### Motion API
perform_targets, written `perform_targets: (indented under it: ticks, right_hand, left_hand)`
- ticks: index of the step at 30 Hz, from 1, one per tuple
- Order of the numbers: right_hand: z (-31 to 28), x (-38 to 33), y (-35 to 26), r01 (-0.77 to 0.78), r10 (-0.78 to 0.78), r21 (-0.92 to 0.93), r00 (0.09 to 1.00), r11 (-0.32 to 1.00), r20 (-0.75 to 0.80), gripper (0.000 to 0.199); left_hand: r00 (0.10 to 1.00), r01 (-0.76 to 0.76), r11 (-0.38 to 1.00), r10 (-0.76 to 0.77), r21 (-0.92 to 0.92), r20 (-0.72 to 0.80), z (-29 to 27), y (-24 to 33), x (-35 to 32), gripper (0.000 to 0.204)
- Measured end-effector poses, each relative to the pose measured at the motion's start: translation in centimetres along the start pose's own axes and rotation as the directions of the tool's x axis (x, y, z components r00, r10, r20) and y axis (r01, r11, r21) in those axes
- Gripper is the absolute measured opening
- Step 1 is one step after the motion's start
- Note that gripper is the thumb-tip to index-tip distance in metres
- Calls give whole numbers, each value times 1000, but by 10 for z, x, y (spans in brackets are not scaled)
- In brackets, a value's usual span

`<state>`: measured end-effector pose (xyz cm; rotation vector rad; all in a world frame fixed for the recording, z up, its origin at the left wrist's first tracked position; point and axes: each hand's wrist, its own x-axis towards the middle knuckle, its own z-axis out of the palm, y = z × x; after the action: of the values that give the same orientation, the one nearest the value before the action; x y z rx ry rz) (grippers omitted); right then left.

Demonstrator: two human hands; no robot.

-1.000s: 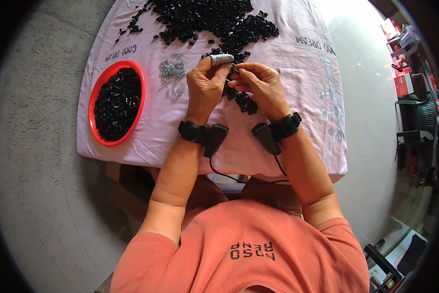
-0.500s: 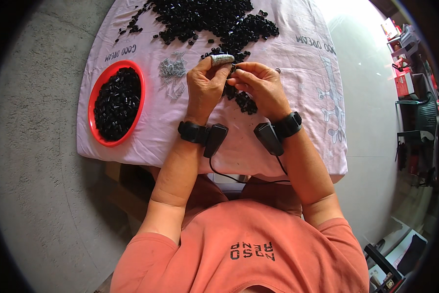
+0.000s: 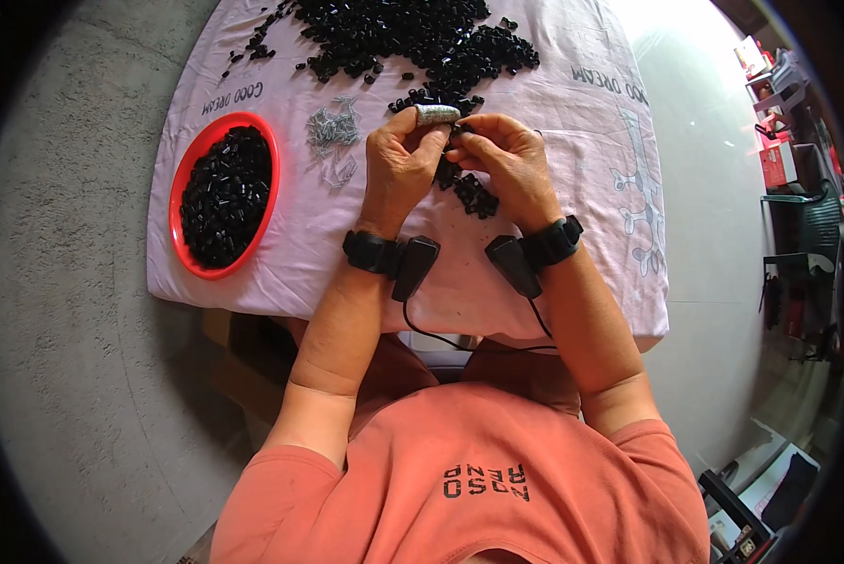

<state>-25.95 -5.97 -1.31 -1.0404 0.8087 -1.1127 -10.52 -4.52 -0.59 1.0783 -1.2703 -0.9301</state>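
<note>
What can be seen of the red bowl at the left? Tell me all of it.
The red bowl has a smooth, rounded rim and looks like plastic. Its outline is oval in this fisheye view. It sits upright on the pink cloth, near the cloth's left edge. Many small, glossy black pieces lie loose inside, hiding its bottom; its depth cannot be told. Of the hands, neither the left hand nor the right hand touches it.

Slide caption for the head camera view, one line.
Left hand and right hand meet over black pieces, near silvery pins and a red basin.
</note>
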Motion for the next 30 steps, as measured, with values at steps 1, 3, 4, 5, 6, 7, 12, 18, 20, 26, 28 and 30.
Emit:
perform_targets:
  ticks: [1, 3, 4, 5, 6, 7, 12, 18, 20, 26, 28, 30]
  right_hand:
    - [0, 0, 1, 11, -11, -4, 1000, 1000, 0, 17]
    - [0, 0, 2, 25, -25, -17, 1000, 1000, 4, 17]
    - [-1, 1, 2, 28, -28, -26, 1000, 999, 7, 18]
    - [-1, 1, 2, 32, -32, -35, 999, 999, 10, 18]
    - [-1, 1, 2, 30, -30, -40, 999, 999, 11, 18]
    - [-2, 2, 3, 28, -27, -45, 1000, 999, 10, 18]
    - [1, 0, 2, 56, -56, -31, 998, 998, 17, 18]
    - [3, -1, -4, 15, -15, 48, 1000, 999, 2, 19]
    - [1, 0, -3, 12, -12, 54, 1000, 998, 1, 19]
    - [2, -1, -5, -3, 3, 17, 1000, 1000, -6, 18]
    - [1, -1, -6, -19, 20, -31, 1000, 999, 11, 20]
    - [-1, -1, -5, -27, 29, -65, 999, 997, 26, 21]
  left_hand:
    - [1000, -7, 1000, 7, -2, 4, 1, 0, 0, 13]
    - [1000, -19, 1000, 19, -7, 12, 3, -2, -1, 13]
    - [1000, -24, 1000, 24, -6, 14, 3, -2, -1, 13]
    - [999, -29, 1000, 29, -5, 16, 2, -3, -1, 13]
    - [999, -34, 999, 34, -4, 18, 2, -3, 0, 12]
    - [999, -41, 999, 41, -1, 25, 2, -4, 0, 12]
    - [998, -59, 998, 58, 32, 29, 1, -5, 1, 10]
    - [1000, -23, 997, 24, -74, 19, -2, -4, 2, 11]
    - [1000, -11, 995, 13, -98, 18, -1, -4, 2, 12]
    - [1000, 2, 995, -2, -98, 3, -4, -6, 2, 14]
    - [1000, 4, 996, -4, -89, -4, -4, -5, 2, 14]
    - [1000, 3, 997, -4, -75, -8, -4, -4, 2, 15]
